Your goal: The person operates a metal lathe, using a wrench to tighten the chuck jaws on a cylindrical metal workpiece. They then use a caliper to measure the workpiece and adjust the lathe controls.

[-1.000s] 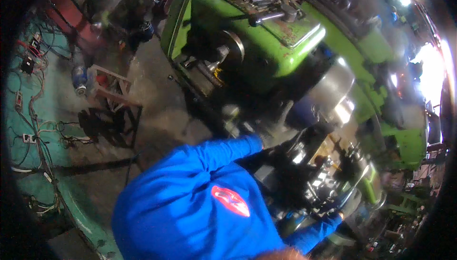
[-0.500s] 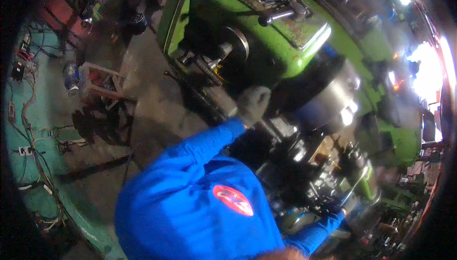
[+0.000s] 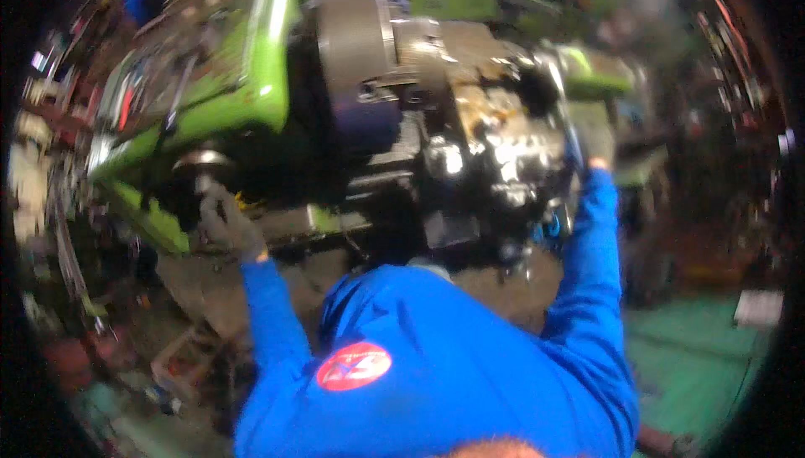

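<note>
At the left, a narrow red object [image 3: 126, 106] lies among blurred tools on top of a green machine housing [image 3: 272, 104]. On the housing's front, a round metal disc [image 3: 204, 159] sits just above the gloved left hand [image 3: 226, 222], whose fingers reach up toward the disc's middle; whether they clasp anything there or merely touch it, I cannot tell for the blur. Further right, a large grey cylinder [image 3: 352, 35] stands against the dark middle of the machine, followed by a brownish surface [image 3: 470, 110] and bright metal parts [image 3: 516, 156]. Beyond these, a long slanting bar [image 3: 571, 131] runs down beside the gloved right hand [image 3: 599, 144]; its grip is too smeared to read, so holding or just resting near cannot be settled. A green part [image 3: 597, 82] lies just above that hand. As for progress, I judge the work to be under way, with both hands already up at the machine, well apart; nothing visible shows a finished result, and how much remains is unclear.
</note>
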Available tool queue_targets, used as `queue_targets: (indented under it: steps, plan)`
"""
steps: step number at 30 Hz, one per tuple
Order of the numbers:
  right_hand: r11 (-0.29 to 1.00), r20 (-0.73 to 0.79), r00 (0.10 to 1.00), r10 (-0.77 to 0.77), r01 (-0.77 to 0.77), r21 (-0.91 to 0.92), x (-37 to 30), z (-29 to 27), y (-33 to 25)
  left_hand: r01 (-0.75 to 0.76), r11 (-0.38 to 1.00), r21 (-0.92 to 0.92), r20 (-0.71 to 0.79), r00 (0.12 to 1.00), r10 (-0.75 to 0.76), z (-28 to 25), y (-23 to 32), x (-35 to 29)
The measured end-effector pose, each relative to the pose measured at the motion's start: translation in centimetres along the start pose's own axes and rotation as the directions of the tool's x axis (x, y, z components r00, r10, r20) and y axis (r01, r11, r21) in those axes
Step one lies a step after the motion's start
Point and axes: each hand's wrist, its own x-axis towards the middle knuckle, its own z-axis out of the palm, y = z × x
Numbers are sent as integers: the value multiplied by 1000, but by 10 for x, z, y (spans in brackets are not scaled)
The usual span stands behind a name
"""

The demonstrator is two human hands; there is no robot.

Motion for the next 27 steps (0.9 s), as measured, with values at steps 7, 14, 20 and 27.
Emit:
queue_targets:
  steps: [7,14,20,27]
  plan:
    - [964,112,959,260,-264,25,-6,2,4,168,933,-319,811,558,176,60,97,-150]
    - [953,126,947,297,-302,22,-12,-23,-24,-179,774,-607,721,285,632,134,224,-179]
    - [965,20,965,261,-261,4,-20,-22,-24,-189,847,-497,840,141,524,167,257,-209]
    - [942,57,955,291,-296,157,-29,-31,-37,76,929,-363,923,167,347,157,274,-223]
